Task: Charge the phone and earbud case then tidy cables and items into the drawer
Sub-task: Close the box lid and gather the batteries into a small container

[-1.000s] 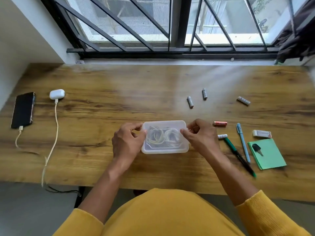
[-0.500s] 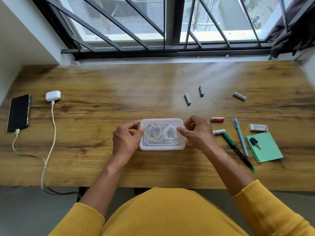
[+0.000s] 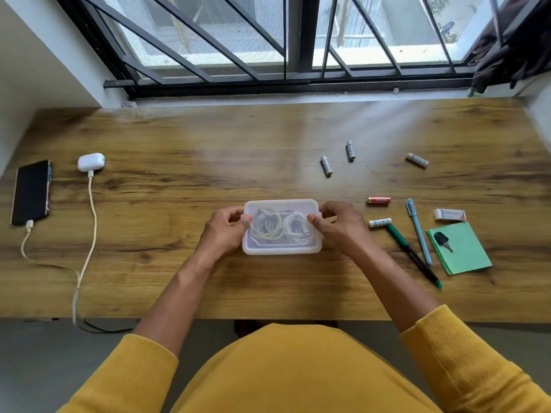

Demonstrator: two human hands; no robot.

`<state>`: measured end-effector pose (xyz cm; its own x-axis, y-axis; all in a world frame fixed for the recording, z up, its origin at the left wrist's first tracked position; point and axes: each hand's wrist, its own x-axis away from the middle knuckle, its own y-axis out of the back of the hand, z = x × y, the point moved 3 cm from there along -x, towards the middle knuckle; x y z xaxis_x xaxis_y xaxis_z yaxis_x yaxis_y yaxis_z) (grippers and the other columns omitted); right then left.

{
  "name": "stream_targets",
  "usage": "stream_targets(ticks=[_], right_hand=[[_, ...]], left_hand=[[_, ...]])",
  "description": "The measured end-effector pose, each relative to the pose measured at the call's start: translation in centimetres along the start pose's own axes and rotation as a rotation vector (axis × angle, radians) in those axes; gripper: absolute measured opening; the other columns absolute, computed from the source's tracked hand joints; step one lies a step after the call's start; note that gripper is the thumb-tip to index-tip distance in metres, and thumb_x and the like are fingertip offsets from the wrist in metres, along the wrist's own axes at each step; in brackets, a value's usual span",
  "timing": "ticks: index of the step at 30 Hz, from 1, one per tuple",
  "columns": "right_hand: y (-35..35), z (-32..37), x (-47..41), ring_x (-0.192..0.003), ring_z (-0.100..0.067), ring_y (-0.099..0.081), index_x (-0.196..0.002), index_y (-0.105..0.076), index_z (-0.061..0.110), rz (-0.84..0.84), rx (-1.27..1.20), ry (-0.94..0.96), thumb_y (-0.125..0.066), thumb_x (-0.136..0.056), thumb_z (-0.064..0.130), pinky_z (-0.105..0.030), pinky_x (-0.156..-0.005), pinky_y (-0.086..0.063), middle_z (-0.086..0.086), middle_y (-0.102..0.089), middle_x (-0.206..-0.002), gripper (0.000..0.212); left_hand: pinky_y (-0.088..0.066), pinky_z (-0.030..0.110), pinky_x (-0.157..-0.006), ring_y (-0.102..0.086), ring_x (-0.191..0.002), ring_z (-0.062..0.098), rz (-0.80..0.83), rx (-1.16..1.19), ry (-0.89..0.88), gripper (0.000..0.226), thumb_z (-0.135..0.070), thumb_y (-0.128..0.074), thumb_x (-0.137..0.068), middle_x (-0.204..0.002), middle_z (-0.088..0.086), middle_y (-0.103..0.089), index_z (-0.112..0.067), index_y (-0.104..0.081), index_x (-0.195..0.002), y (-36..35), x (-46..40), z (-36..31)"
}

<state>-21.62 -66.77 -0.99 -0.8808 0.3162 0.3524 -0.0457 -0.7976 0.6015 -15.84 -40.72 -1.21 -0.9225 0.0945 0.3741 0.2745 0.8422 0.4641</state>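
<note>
we see a clear plastic box (image 3: 281, 226) at the middle of the wooden desk (image 3: 185, 138), its lid on, with coiled cables (image 3: 280, 229) showing cloudy through the plastic; we cannot count them or tell their plugs. our left hand (image 3: 222, 235) grips the box at its 9 o'clock end, thumb on the lid and fingers curled round the far corner. our right hand (image 3: 340, 226) grips the 3 o'clock end the same way, thumb tip pressing the lid's edge. the undersides of both hands are hidden.

far out at 9 o'clock lies the phone (image 3: 31, 192), screen dark, a white cable (image 3: 44, 263) plugged into its near end. just beside it sits the white earbud case (image 3: 91, 162), with its own cable (image 3: 91, 222) plugged in. both cables run off the desk's near edge, and where they end is out of sight.

towards 1 o'clock lie three grey batteries (image 3: 326, 166), their labels too small to read. at 3 o'clock are an orange battery (image 3: 378, 200), another pale battery (image 3: 379, 222), a green pen (image 3: 413, 254), a blue pen (image 3: 419, 231), an eraser (image 3: 449, 214), and a green paper pad (image 3: 459, 248) with a key (image 3: 442, 240) on it. no drawer comes into view. the yellow sleeves (image 3: 477, 368) are cut off at the bottom.
</note>
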Motion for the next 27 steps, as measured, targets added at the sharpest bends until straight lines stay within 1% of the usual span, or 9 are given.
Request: stream_targets(ticks=[3, 5, 8, 13, 15, 17, 20, 23, 27], right_hand=[[0.2, -0.1, -0.3, -0.110, -0.017, -0.064, -0.114, -0.073, 0.024, 0.002, 0.003, -0.023, -0.076, -0.092, 0.047, -0.036, -0.090, -0.051, 0.007, -0.072, -0.114, 0.032], [0.2, 0.0, -0.4, -0.106, -0.016, -0.066, -0.110, -0.070, 0.025, 0.002, -0.016, -0.033, -0.079, -0.089, 0.045, -0.040, -0.093, -0.055, 0.009, -0.071, -0.106, 0.030], [0.0, 0.0, -0.3, -0.100, -0.017, -0.067, -0.107, -0.066, 0.026, -0.001, -0.008, -0.035, -0.080, -0.089, 0.044, -0.042, -0.090, -0.058, 0.013, -0.068, -0.096, 0.029], [-0.1, 0.0, -0.5, -0.099, -0.018, -0.068, -0.117, -0.070, 0.025, 0.043, 0.016, -0.025, -0.075, -0.093, 0.047, -0.040, -0.089, -0.058, 0.006, -0.072, -0.104, 0.033], [0.0, 0.1, -0.5, -0.099, -0.021, -0.067, -0.110, -0.072, 0.018, 0.074, 0.076, -0.014, -0.071, -0.095, 0.046, -0.040, -0.086, -0.055, 0.001, -0.073, -0.102, 0.032], [0.1, 0.2, -0.6, -0.099, -0.022, -0.067, -0.105, -0.071, 0.019, 0.097, 0.081, -0.011, -0.070, -0.096, 0.047, -0.041, -0.086, -0.055, 0.000, -0.072, -0.100, 0.029], [0.3, 0.2, -0.7, -0.100, -0.017, -0.065, -0.108, -0.068, 0.025, 0.127, 0.069, -0.027, -0.071, -0.095, 0.048, -0.041, -0.088, -0.056, 0.005, -0.070, -0.105, 0.026], [0.4, 0.3, -0.7, -0.099, -0.014, -0.064, -0.109, -0.065, 0.029, 0.119, 0.052, -0.025, -0.073, -0.094, 0.049, -0.036, -0.084, -0.054, 0.008, -0.068, -0.107, 0.027], [0.1, 0.0, -0.9, -0.091, -0.010, -0.067, -0.111, -0.060, 0.027, 0.139, -0.027, -0.051, -0.074, -0.095, 0.043, -0.036, -0.077, -0.057, 0.008, -0.069, -0.102, 0.026]], left_hand=[[-0.064, 0.049, -0.091, -0.075, -0.101, 0.019, -0.028, -0.024, 0.014, 0.025, -0.034, -0.070, -0.102, -0.117, -0.009, -0.073, -0.024, -0.075, -0.125, 0.1, 0.0, -0.1], [-0.064, 0.047, -0.087, -0.075, -0.099, 0.020, -0.059, -0.071, 0.004, 0.025, -0.033, -0.072, -0.101, -0.114, -0.008, -0.073, -0.023, -0.075, -0.123, 0.3, 0.1, -0.4], [-0.065, 0.046, -0.085, -0.076, -0.094, 0.022, -0.109, -0.141, -0.026, 0.024, -0.034, -0.077, -0.097, -0.106, -0.004, -0.076, -0.022, -0.077, -0.118, 0.4, 0.1, -0.6], [-0.066, 0.042, -0.075, -0.075, -0.072, 0.016, -0.279, -0.220, -0.042, 0.023, -0.041, -0.089, -0.084, -0.076, -0.007, -0.075, -0.021, -0.079, -0.091, 0.8, 0.9, -0.8], [-0.065, 0.040, -0.071, -0.075, -0.066, 0.014, -0.316, -0.249, -0.068, 0.024, -0.043, -0.090, -0.083, -0.071, -0.008, -0.075, -0.021, -0.079, -0.082, 0.8, 1.4, -1.0], [-0.064, 0.038, -0.069, -0.073, -0.064, 0.014, -0.339, -0.278, -0.099, 0.025, -0.042, -0.089, -0.084, -0.068, -0.008, -0.074, -0.021, -0.079, -0.078, 0.7, 1.9, -1.4], [-0.061, 0.037, -0.069, -0.072, -0.064, 0.019, -0.362, -0.327, -0.156, 0.027, -0.037, -0.088, -0.086, -0.066, -0.004, -0.072, -0.015, -0.078, -0.074, 0.4, 2.3, -2.1], [-0.060, 0.038, -0.067, -0.070, -0.067, 0.028, -0.372, -0.398, -0.205, 0.030, -0.032, -0.086, -0.089, -0.067, 0.005, -0.072, -0.008, -0.077, -0.074, 0.1, 2.6, -2.8], [-0.061, 0.040, -0.067, -0.068, -0.067, 0.025, -0.387, -0.380, -0.221, 0.028, -0.032, -0.085, -0.090, -0.070, 0.003, -0.072, -0.009, -0.076, -0.077, 0.1, 2.9, -2.7]])
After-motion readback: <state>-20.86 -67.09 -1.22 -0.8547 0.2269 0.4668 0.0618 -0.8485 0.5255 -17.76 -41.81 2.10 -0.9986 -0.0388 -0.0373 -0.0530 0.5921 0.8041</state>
